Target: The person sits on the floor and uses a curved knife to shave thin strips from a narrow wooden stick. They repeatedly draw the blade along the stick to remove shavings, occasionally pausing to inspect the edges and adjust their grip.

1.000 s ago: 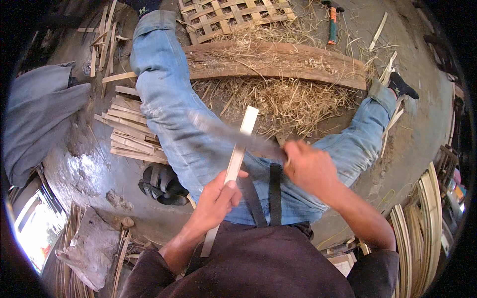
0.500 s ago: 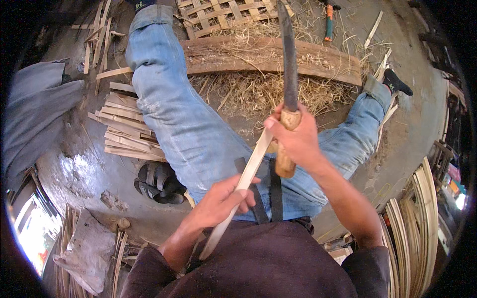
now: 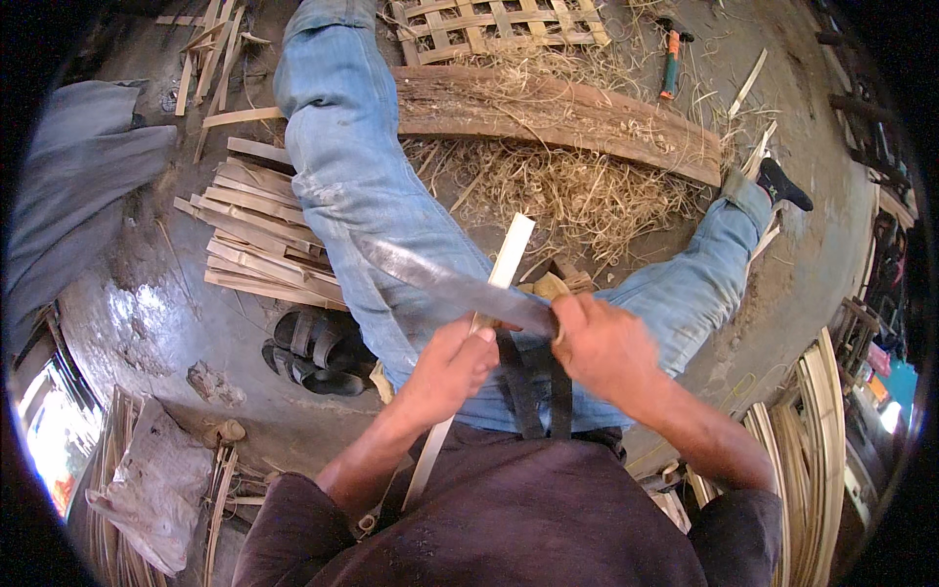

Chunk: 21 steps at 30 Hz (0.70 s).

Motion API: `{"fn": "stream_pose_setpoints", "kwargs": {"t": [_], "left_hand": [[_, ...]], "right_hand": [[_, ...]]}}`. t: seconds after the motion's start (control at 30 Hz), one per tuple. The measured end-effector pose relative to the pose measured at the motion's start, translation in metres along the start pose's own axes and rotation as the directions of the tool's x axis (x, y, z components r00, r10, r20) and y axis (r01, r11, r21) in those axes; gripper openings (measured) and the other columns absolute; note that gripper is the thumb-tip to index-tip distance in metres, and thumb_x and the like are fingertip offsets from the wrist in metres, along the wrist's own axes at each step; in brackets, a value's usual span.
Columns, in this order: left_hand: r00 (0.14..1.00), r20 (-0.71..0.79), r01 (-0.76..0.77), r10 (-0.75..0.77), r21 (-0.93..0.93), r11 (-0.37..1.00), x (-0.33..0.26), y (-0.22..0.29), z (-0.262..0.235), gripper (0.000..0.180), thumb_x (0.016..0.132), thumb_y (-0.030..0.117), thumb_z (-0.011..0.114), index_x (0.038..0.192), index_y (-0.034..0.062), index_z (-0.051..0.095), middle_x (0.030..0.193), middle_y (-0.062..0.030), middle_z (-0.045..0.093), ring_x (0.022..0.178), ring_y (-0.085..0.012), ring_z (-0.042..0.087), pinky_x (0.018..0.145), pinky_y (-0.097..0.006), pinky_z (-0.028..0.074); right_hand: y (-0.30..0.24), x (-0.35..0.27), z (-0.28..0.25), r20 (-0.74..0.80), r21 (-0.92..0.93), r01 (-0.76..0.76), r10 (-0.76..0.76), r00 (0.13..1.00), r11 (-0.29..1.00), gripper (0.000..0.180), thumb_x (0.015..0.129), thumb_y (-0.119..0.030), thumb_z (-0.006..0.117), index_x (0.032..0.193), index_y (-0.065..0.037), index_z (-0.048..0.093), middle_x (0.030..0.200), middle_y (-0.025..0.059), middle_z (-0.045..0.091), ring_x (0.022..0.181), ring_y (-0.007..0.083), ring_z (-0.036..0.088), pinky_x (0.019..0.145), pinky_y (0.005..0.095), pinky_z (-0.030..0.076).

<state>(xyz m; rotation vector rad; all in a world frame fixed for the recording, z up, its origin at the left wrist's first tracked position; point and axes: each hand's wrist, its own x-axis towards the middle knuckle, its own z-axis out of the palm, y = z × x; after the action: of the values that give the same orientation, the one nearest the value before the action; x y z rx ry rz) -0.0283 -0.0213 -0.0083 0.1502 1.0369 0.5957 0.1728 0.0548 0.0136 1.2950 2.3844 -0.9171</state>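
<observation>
My left hand (image 3: 448, 370) is closed around the middle of a pale, flat bamboo strip (image 3: 513, 250), which slants up and away from my waist over my lap. In my right hand (image 3: 606, 350) I grip a long knife (image 3: 430, 277) by its handle; the fingers cover most of that handle. The dark, slightly curved blade points left and lies across the strip just beyond my left hand. Whether its edge bites into the strip I cannot tell.
Between my spread legs lie a thick wooden plank (image 3: 558, 110) and curly shavings (image 3: 597, 210). Cut strips (image 3: 259, 230) and sandals (image 3: 318, 352) are at left. A hammer (image 3: 671, 64) and woven lattice (image 3: 499, 27) lie farther off. Long strips (image 3: 817, 460) stand at right.
The knife has swung from pointing away to pointing left, its blade now over the strip. My right hand has come down nearer my lap and let go of the strip's far end.
</observation>
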Motion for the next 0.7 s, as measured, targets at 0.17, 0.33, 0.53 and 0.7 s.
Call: {"fn": "stream_pose_setpoints", "kwargs": {"t": [0.17, 0.33, 0.53, 0.7], "left_hand": [[0.997, -0.048, -0.059, 0.060, 0.030, 0.998, 0.001, 0.003, -0.004, 0.025, 0.102, 0.027, 0.042, 0.086, 0.0077, 0.046, 0.067, 0.0055, 0.035, 0.053, -0.0025, 0.029, 0.045, -0.020, 0.024], [0.991, -0.091, -0.096, 0.098, 0.029, 0.995, 0.008, -0.003, -0.013, 0.026, 0.102, 0.024, 0.043, 0.081, 0.0079, 0.043, 0.065, 0.0058, 0.034, 0.052, -0.0030, 0.030, 0.044, -0.022, 0.025], [0.995, -0.049, -0.088, 0.085, -0.058, 0.994, 0.010, 0.003, -0.009, 0.029, 0.102, 0.027, 0.044, 0.079, 0.0104, 0.036, 0.065, 0.0048, 0.034, 0.052, -0.0031, 0.030, 0.044, -0.021, 0.024], [0.999, -0.019, -0.036, 0.035, -0.061, 0.997, 0.009, 0.007, -0.010, 0.024, 0.103, 0.026, 0.041, 0.106, 0.0036, 0.050, 0.068, 0.0059, 0.034, 0.052, -0.0021, 0.029, 0.043, -0.019, 0.023]], "right_hand": [[-0.011, 0.003, 0.004, 0.062, -0.036, 0.004, -0.001, 0.998, 0.999, 0.019, 0.083, -0.015, 0.062, 0.094, -0.004, 0.050, 0.082, 0.0153, 0.063, 0.073, 0.0346, 0.067, 0.059, 0.0440, 0.056], [-0.011, 0.012, 0.005, -0.077, -0.169, 0.092, -0.106, 0.991, 0.981, 0.026, 0.076, -0.017, 0.068, 0.094, -0.006, 0.051, 0.080, 0.0121, 0.060, 0.074, 0.0310, 0.067, 0.062, 0.0410, 0.055], [0.000, 0.018, 0.006, -0.145, -0.151, 0.089, -0.111, 0.983, 0.985, 0.030, 0.073, -0.012, 0.071, 0.096, -0.006, 0.052, 0.081, 0.0124, 0.059, 0.073, 0.0323, 0.065, 0.060, 0.0434, 0.053], [0.005, 0.028, -0.005, -0.078, -0.274, 0.033, -0.057, 0.995, 0.961, 0.019, 0.080, -0.015, 0.062, 0.093, -0.005, 0.052, 0.083, 0.0141, 0.062, 0.080, 0.0312, 0.068, 0.064, 0.0442, 0.055]]}}
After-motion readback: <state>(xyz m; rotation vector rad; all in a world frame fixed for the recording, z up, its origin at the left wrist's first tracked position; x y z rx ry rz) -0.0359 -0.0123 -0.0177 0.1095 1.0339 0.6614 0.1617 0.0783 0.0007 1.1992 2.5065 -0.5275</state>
